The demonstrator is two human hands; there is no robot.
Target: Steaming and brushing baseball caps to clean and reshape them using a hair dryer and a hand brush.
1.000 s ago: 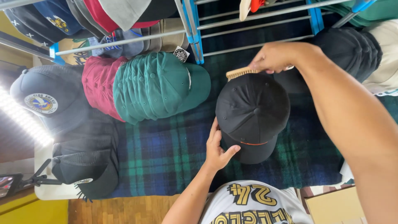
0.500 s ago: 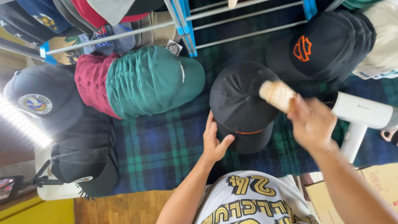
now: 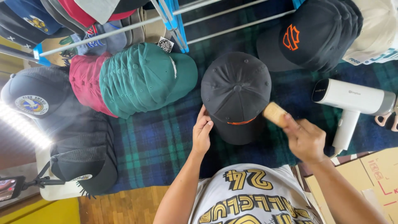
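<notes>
Two hands are on one black cap (image 3: 235, 89), which lies crown-up near the middle of the worktop, on a blue-and-green plaid cloth (image 3: 153, 145), its brim pointing toward me with an orange line of stitching at the seam. My left hand (image 3: 202, 135) rests against the cap's left lower edge, fingers (image 3: 204, 121) together and laid flat on the fabric, steadying rather than gripping it. My right hand (image 3: 306, 139) is closed around a small wooden brush (image 3: 275, 113), whose tan end touches the cap's right side just above the brim. Left of the cap sits a stack of green caps (image 3: 143, 79), with a maroon cap (image 3: 87, 83) beside it. A white handheld steamer (image 3: 352, 101) lies to the right, apart from the cap. More black caps (image 3: 319, 33) are stacked at upper right.
</notes>
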